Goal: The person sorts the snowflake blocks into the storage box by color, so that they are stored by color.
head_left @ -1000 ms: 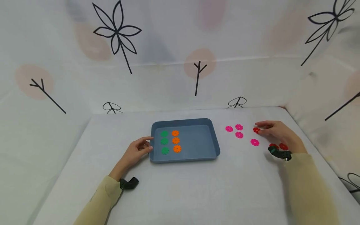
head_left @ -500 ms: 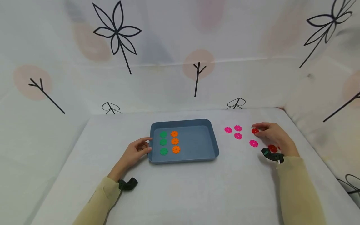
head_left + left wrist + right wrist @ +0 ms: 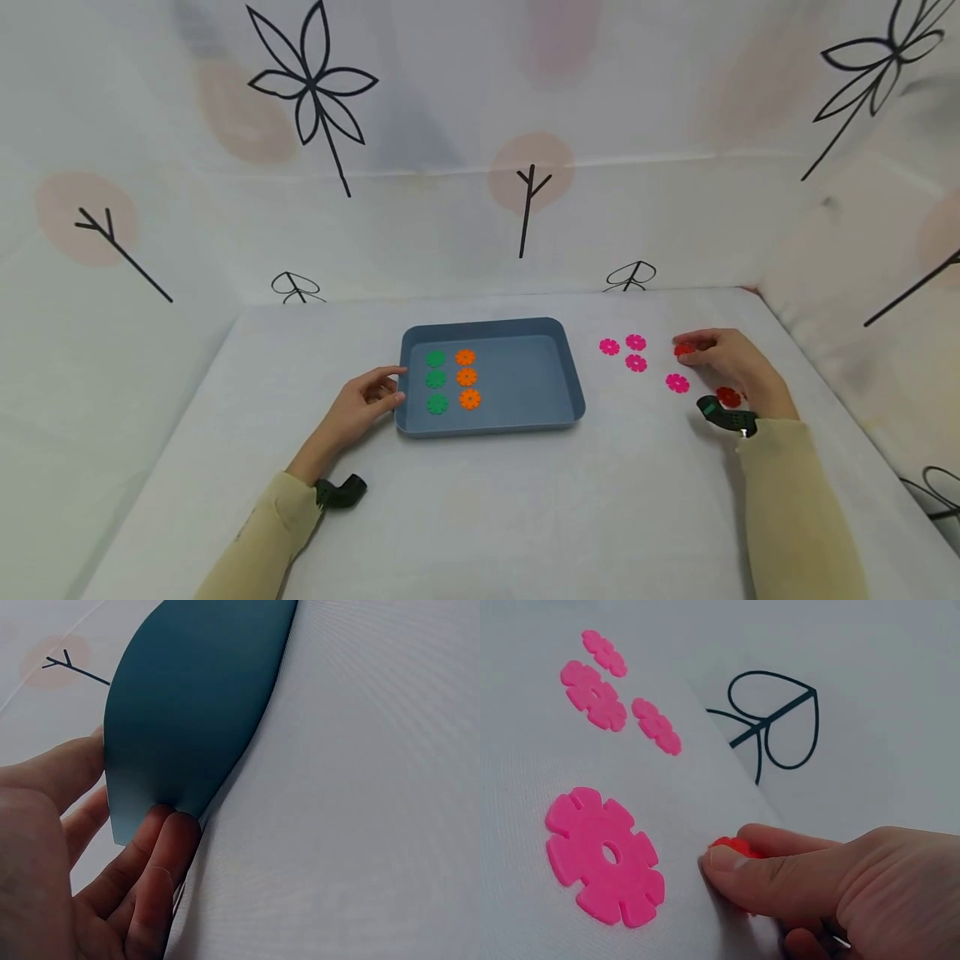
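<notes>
A blue-grey tray (image 3: 528, 367) stands at the middle of the table, with a column of green interlocking discs (image 3: 437, 378) and a column of orange interlocking discs (image 3: 467, 377) at its left. My left hand (image 3: 367, 404) holds the tray's left side, fingertips against its outer wall (image 3: 195, 697). Over at the right, my right hand (image 3: 731, 362) pinches a red interlocking disc (image 3: 737, 844) between thumb and finger; the hand covers much of it. Whether that disc still touches the cloth is hard to tell.
Several pink interlocking discs (image 3: 636, 363) lie between the tray and my right hand. Another red disc (image 3: 728, 397) lies beneath my right wrist, with a sliver of one more beside it. White cloth (image 3: 495, 508) covers the table; patterned cloth walls rise behind and at both sides.
My right hand has shifted slightly left, and its thumb and finger have come further over the red disc. A red disc seen at far right is now mostly hidden behind the wrist. The left hand stays put.
</notes>
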{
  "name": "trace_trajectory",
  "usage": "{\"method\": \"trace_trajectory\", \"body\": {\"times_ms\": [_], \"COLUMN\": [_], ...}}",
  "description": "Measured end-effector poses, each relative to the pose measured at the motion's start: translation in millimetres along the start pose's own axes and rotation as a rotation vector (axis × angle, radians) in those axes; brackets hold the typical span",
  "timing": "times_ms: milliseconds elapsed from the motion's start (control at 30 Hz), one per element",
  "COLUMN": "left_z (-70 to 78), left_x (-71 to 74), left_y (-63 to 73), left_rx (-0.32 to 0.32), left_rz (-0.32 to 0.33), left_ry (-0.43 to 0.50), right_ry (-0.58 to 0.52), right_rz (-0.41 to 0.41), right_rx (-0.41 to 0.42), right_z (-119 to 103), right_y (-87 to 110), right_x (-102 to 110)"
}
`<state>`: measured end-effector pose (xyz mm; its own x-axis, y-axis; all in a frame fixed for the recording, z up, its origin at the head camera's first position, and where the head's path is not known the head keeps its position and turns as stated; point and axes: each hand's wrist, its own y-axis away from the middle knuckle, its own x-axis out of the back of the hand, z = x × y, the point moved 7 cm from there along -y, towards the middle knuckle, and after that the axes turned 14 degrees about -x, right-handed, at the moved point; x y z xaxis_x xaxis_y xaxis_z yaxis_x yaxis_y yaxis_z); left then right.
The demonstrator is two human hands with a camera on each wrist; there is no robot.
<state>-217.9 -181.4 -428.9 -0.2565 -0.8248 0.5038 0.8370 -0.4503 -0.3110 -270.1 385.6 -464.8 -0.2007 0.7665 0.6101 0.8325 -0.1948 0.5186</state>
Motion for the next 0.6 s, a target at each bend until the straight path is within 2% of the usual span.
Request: {"method": "trace_trajectory", "body": {"times_ms": [300, 467, 600], "left_z": [-1.0, -2.1, -2.0], "left_x": [-2.0, -1.5, -0.9], "left_y": [-2.3, -1.7, -0.8], "left_rx": [-0.009, -0.020, -0.023], "left_rz": [0.003, 0.004, 0.008], "left_ry": [0.010, 0.011, 0.014], "right_ry": [-0.020, -0.040, -0.029], "right_rz": [0.032, 0.044, 0.083], "right_rx": [0.015, -0.013, 0.014], "right_z": [6.2, 6.2, 1.6], "right_y": [-2.9, -4.3, -2.4], "right_x": [4.2, 4.1, 6.0]}}
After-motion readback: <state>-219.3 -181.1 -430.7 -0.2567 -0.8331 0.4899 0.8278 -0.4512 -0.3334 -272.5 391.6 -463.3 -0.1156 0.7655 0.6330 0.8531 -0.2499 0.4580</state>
